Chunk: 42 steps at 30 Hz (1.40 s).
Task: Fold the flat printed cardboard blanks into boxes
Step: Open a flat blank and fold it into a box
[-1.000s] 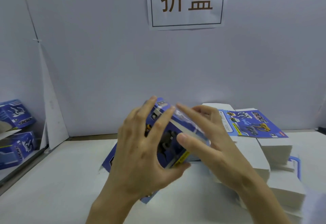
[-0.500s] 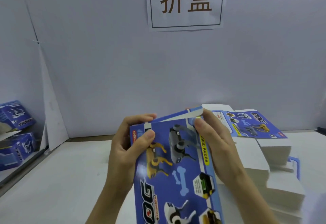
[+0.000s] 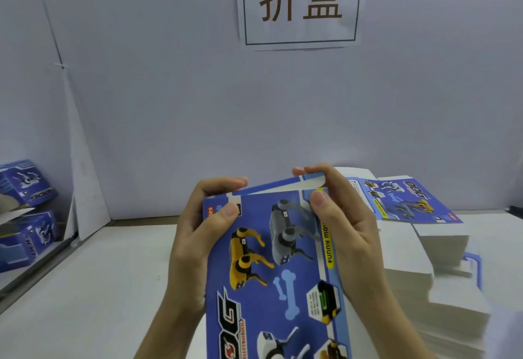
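Observation:
I hold a blue printed cardboard blank (image 3: 271,274) with robot-dog pictures upright before me, printed face toward me. My left hand (image 3: 195,240) grips its upper left edge, thumb on the front and fingers curled behind. My right hand (image 3: 345,223) pinches the upper right corner, thumb on the front and fingers over the top flap (image 3: 283,184), which is bent back and shows its white underside. The blank's lower part runs out of view at the bottom.
A tall stack of flat blanks (image 3: 424,259) stands at my right, the top one printed side up (image 3: 402,200). Two folded blue boxes (image 3: 25,186) sit on a lower shelf at the far left. A white wall with a paper sign (image 3: 300,5) closes the back of the table (image 3: 99,288).
The blank was turned from lying low under both hands to standing upright facing me. My right fingers have since climbed over the top flap, and it has lifted a little.

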Available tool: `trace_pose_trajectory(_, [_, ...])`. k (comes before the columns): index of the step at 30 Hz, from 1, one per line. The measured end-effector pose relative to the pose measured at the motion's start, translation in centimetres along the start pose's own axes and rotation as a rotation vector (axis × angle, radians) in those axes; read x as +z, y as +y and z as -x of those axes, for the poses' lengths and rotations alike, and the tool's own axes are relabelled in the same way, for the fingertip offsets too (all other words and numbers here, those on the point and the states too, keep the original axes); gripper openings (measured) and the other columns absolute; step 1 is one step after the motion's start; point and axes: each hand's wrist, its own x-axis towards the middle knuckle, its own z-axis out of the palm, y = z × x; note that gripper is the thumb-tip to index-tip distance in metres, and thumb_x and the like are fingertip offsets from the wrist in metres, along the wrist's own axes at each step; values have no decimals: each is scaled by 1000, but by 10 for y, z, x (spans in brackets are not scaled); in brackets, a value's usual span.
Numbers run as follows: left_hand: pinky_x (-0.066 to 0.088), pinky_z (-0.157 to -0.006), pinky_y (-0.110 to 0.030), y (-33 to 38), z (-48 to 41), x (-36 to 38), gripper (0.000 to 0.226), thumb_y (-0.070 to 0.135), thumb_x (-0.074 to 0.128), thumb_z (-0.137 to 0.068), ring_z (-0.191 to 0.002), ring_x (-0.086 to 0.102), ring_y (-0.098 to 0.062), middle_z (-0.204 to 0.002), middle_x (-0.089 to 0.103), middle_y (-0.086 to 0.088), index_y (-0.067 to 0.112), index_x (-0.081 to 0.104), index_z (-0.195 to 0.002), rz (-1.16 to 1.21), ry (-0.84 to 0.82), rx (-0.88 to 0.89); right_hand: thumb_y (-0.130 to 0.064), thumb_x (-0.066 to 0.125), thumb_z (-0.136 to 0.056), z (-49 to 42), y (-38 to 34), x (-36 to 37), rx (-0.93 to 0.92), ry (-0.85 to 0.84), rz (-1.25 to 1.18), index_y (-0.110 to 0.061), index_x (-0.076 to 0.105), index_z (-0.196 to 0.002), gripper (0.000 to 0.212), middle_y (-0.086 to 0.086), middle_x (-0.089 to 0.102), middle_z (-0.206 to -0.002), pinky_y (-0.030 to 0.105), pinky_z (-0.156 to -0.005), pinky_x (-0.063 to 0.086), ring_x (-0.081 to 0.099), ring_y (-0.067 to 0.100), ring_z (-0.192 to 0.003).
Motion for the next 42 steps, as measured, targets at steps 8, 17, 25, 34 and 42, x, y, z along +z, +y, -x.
trace_pose_trajectory(8, [57, -50, -33, 5, 1, 1, 16, 19, 57, -74, -71, 72, -28, -90, 72, -4, 27, 68, -84, -63, 7, 23, -14, 53, -97, 2, 2, 0, -57, 9, 26, -25, 62, -111, 20, -11, 72, -96, 21, -64, 57, 71, 10, -88])
trace_pose_trajectory(17, [57, -50, -34, 9, 0, 1, 20, 20, 58, -73, -68, 70, -31, -91, 69, -18, 22, 68, -89, -43, -3, -30, -19, 55, -96, -1, -1, -7, -134, -25, 184, -29, 56, -118, 24, -17, 59, -91, 10, -63, 48, 60, -4, -74])
trace_pose_trajectory(25, [57, -53, -29, 11, -1, -2, 20, 16, 56, -75, -81, 73, -23, -103, 73, 4, 25, 71, -84, -19, -22, 12, 0, 44, -98, -1, -2, -11, -134, -145, 223, -13, 49, -113, 20, -25, 65, -94, 5, -58, 46, 60, -11, -70])
trace_pose_trajectory(34, [31, -105, -16, 1, -12, -7, 35, 40, 54, -87, -120, 47, -14, -127, 49, 10, 35, 52, -122, -1173, -37, 625, -38, 50, -90, -3, 2, -7, -133, 61, 446, -41, 55, -106, 17, -15, 61, -98, 29, -72, 54, 63, 15, -81])
trace_pose_trajectory(42, [10, -116, -57, -15, 9, 33, 51, 38, 49, -81, -138, 36, -25, -140, 50, -5, 23, 56, -129, -1335, -82, 611, -37, 50, -92, -2, 1, 1, -114, 23, 436, -39, 53, -110, 19, -11, 63, -103, 34, -73, 56, 66, 19, -94])
